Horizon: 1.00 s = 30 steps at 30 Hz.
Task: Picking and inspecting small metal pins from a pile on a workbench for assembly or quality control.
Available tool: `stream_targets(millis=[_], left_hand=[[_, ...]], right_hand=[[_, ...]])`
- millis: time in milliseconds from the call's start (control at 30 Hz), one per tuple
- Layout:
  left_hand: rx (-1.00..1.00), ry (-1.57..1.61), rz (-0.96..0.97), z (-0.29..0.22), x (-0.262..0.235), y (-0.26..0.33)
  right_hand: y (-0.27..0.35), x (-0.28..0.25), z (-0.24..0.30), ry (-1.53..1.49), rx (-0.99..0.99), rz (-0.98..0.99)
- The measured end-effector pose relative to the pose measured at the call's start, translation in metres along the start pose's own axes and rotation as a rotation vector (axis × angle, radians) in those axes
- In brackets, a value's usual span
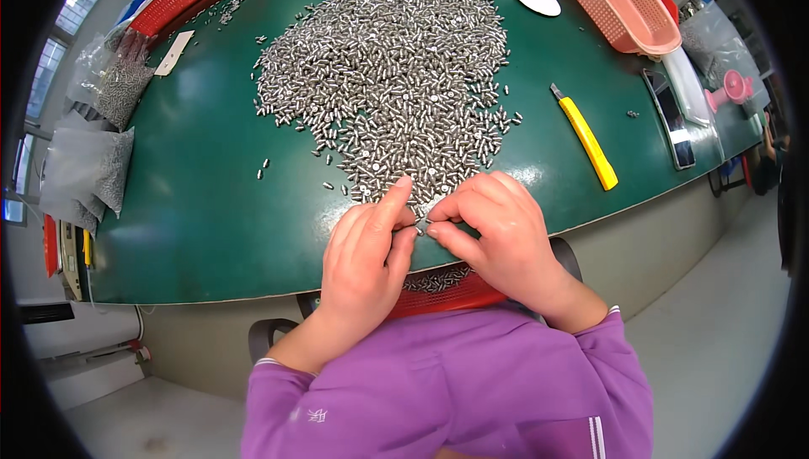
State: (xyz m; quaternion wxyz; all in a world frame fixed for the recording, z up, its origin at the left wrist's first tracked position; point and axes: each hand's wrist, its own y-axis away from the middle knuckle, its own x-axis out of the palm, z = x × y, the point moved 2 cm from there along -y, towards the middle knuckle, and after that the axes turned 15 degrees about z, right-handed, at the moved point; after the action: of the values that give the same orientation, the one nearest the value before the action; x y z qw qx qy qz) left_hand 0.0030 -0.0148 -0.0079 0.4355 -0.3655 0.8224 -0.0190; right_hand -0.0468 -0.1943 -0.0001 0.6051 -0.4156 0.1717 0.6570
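Metal pins (396, 80), huge heap spread over the green surface (194, 206), tail end reaching the near edge right under both hands. Left hand (366, 261) and right hand (497, 236) fingertip to fingertip, pinching a few pins between them. Long axis too small to tell. Red basket (447, 290) just below.

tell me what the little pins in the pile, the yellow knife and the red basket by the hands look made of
Small pins: likely steel or plated metal, silvery grey with bright glints. Yellow knife: smooth, uniformly coloured handle, probably plastic; the grey tip looks like metal. Red basket: probably moulded plastic, judging by its perforated mesh wall. Both the left hand and right hand pinch pins over it.
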Motion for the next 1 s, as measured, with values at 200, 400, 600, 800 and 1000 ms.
stream_targets(millis=[200,400,600,800,1000], left_hand=[[-0.010,-0.014,0.028,-0.0004,-0.0006,0.0015],[-0.020,-0.001,0.042,-0.0005,0.0010,-0.0005],[-0.023,0.005,0.049,-0.0011,0.0007,-0.0014],[-0.009,0.008,0.035,-0.0022,0.0013,-0.0025],[-0.043,0.045,0.074,-0.0023,-0.0013,-0.0034]], right_hand=[[0.0027,-0.0052,0.0036,-0.004,0.039,0.034],[0.0032,-0.0016,0.0037,0.005,0.014,0.036],[0.0035,0.0008,0.0030,0.001,-0.005,0.017],[0.0009,0.0001,0.0046,-0.028,-0.050,0.053],[0.0004,0.0038,0.0063,0.024,-0.029,0.011]])
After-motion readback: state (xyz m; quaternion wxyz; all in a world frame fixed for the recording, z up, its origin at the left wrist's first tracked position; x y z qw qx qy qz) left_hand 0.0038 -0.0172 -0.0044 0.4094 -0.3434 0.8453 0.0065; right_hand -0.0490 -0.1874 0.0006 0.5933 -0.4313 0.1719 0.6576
